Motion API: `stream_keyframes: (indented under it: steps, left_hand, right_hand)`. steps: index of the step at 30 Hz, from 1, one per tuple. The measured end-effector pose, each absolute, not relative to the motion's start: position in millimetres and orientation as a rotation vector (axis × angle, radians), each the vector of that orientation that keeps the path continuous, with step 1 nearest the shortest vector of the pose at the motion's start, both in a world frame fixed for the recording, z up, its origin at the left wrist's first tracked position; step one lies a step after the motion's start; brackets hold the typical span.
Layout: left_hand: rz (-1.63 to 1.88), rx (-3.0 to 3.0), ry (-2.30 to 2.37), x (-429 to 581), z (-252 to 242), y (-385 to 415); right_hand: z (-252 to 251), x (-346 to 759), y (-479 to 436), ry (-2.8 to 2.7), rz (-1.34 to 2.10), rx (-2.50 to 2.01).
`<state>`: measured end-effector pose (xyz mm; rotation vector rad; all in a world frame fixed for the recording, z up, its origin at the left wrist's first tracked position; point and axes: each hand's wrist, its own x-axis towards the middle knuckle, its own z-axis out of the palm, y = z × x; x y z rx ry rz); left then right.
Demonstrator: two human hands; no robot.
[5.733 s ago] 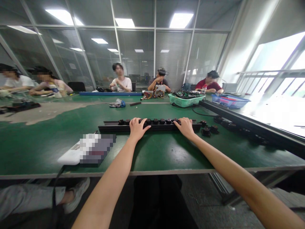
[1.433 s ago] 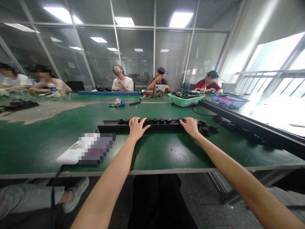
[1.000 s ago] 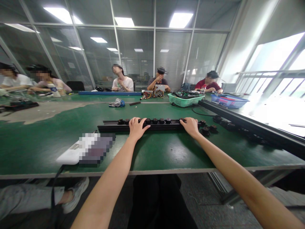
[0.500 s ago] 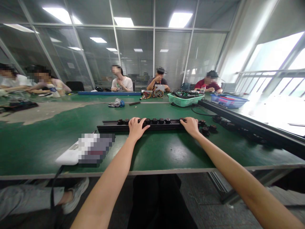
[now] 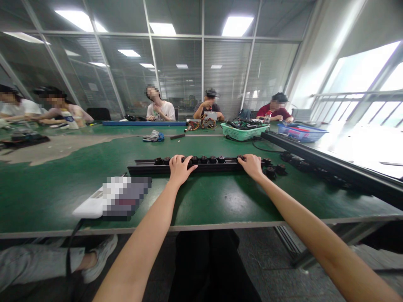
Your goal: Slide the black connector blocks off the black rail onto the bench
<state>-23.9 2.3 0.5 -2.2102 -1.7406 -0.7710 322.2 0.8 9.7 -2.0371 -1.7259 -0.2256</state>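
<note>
A long black rail (image 5: 151,169) lies crosswise on the green table, with small black knob-like parts (image 5: 204,160) in a row along its channel. My left hand (image 5: 180,171) is closed over the rail left of its middle, fingers across the top and thumb on the near side. What lies beneath those fingers is mostly hidden. Near the rail's right end, my right hand (image 5: 252,165) is closed with its fingertips on a small black part in the channel. Several loose black parts (image 5: 281,169) sit just right of that hand.
A white device (image 5: 90,205) with a blurred dark item lies front left. A longer black bar (image 5: 333,165) runs along the right. Behind stand a green basket (image 5: 241,133) of cables and a blue basket (image 5: 304,133). A crumpled cloth (image 5: 153,136) lies farther back. Several people sit across the table.
Both hands and the rail stay in place. One person across the table has tilted their head back. The view has shifted very slightly.
</note>
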Motion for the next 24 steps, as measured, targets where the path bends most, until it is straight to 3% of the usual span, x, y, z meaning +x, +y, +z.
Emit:
stream_keyframes:
  steps: [24]
  left_hand:
    - [-0.771,-2.204,-1.739,-23.2,0.8,1.0]
  right_hand:
    - [13.1,328.6,-0.6,-1.693,-0.209,-2.087]
